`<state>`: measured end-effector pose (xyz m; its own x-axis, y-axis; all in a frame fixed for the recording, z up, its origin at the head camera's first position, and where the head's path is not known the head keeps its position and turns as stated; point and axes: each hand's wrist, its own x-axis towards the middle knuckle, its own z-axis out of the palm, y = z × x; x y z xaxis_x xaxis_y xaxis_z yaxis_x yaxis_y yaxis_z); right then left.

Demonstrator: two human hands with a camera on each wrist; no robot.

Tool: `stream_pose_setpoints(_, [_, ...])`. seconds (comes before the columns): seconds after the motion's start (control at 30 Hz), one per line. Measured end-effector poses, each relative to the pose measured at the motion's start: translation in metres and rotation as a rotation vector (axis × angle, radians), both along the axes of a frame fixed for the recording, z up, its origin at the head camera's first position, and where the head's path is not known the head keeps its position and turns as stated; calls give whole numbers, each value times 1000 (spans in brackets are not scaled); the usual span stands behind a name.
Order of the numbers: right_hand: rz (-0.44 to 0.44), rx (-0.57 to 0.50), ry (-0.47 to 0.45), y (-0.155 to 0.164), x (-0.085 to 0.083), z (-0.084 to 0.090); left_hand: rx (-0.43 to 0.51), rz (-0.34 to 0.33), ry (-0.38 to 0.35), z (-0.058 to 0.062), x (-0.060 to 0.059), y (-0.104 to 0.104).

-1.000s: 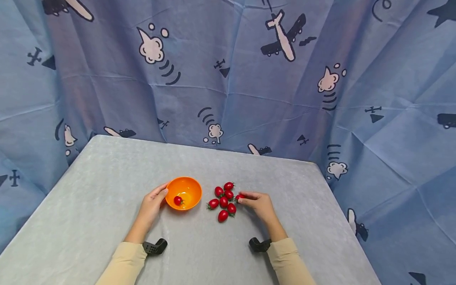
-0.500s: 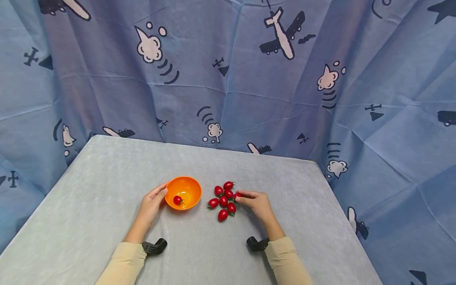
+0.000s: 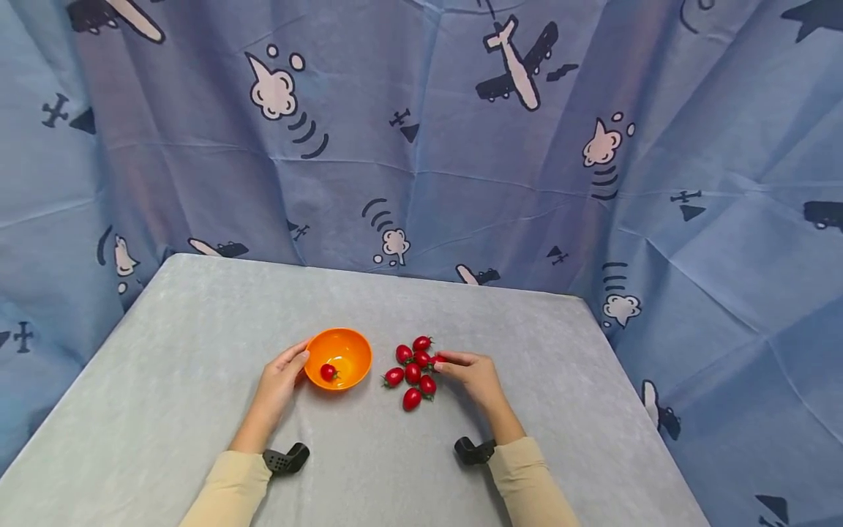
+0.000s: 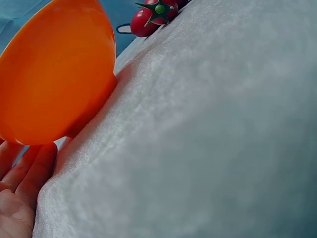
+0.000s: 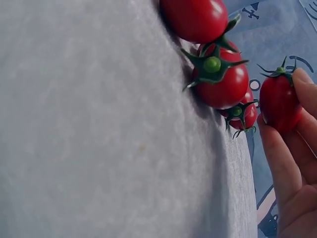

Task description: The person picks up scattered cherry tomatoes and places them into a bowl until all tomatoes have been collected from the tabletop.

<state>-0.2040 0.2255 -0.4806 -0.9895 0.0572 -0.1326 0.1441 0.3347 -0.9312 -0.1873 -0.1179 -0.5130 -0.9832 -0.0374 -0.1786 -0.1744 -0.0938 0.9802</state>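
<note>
My left hand (image 3: 279, 377) holds the left side of an orange bowl (image 3: 356, 359), thumb at the rim and fingers against the outer wall. Inside the bowl lies one cherry tomato (image 3: 328, 372). In the left wrist view, fingertips (image 4: 45, 151) meet the lower wall of the bowl (image 4: 59, 74). Between thumb and fingers, my right hand (image 3: 476, 375) pinches a red cherry tomato (image 5: 280, 101) with a green calyx, at the right edge of a loose cluster. The right wrist view shows it slightly apart from the nearest cherry tomatoes (image 5: 225, 87).
Several cherry tomatoes (image 3: 412, 374) lie grouped on the pale cloth-covered table (image 3: 369, 461), right of the bowl. A blue curtain (image 3: 356, 176) printed with aeroplanes hangs behind the table's far edge. Each wrist wears a black camera mount (image 3: 287, 459).
My right hand has shifted slightly left with the pinched cherry tomato, closer to the cluster, then stayed nearly still. The left hand and bowl hold their place.
</note>
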Motion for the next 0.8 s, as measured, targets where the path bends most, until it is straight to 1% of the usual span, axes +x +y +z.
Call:
stream_pose_setpoints(0.13, [8,-6,-1,1,-1,0,10,8,5,-1,-1,2])
stream_pose_setpoints(0.33, [3,-11,-6,2,-1,4,0,6,-1,-1,-1,0])
stream_pose_setpoints(0.5, [28,-15,8,0,-4,5,2,11,14,-1,0,1])
stream_pose_setpoints(0.67, [45,-2,11,-7,-7,6,10,18,20,-3,0,2])
stream_pose_setpoints(0.8, [55,-8,17,-16,-10,12,20,28,29,-3,-2,1])
